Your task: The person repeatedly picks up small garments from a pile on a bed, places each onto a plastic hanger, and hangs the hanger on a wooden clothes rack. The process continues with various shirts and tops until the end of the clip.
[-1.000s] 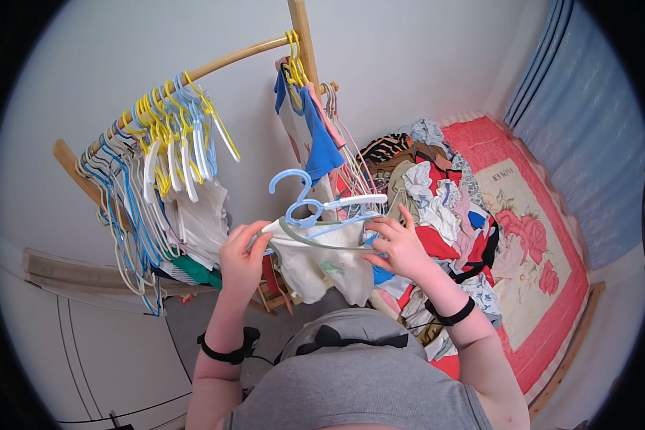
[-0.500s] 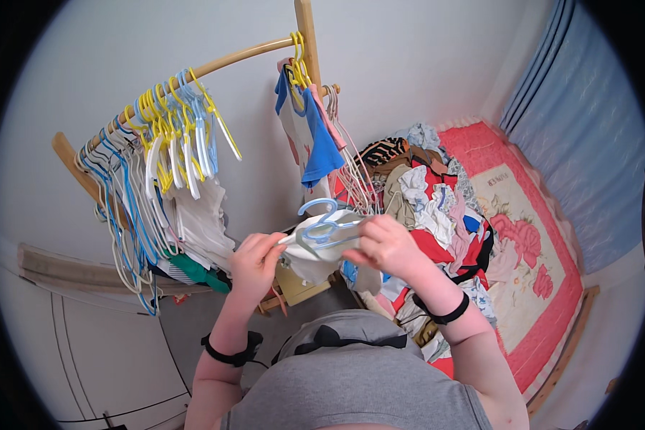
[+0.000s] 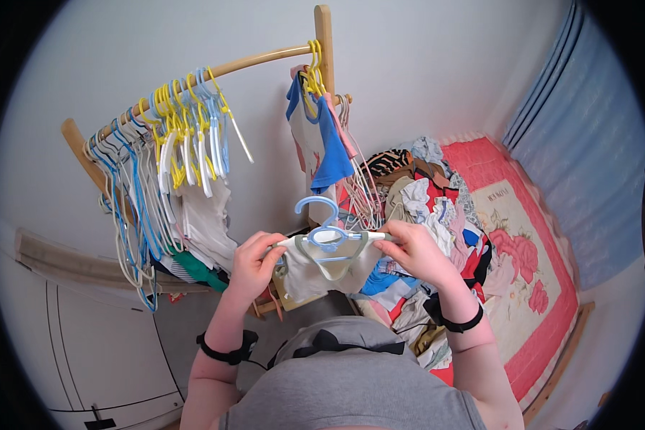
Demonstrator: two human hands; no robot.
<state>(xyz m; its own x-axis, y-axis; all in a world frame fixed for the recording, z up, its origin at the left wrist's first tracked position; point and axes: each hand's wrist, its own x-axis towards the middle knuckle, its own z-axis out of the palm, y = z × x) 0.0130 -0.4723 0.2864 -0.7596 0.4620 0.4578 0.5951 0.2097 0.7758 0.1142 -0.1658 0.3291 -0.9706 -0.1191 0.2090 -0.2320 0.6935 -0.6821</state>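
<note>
A small pale tank top (image 3: 315,275) with grey-green trim hangs on a light blue hanger (image 3: 318,208), whose hook points up. My left hand (image 3: 255,264) pinches the top at its left shoulder, over the hanger's end. At the opposite shoulder my right hand (image 3: 413,251) grips the fabric between thumb and fingers. Between the two hands the garment is spread, with the hanger's bar showing through the neck opening. Both hands are in front of my body, below the wooden rail.
A wooden rack's rail (image 3: 265,57) carries several yellow, white and blue hangers (image 3: 186,136). Blue-and-white shirts (image 3: 333,154) hang at its right end. A heap of clothes (image 3: 437,208) covers part of a red floral blanket (image 3: 516,236). A blue curtain (image 3: 588,122) hangs at right.
My right hand has moved right and slightly down to the tank top's right shoulder. The top is now spread across the hanger and faces me. The view has shifted slightly.
</note>
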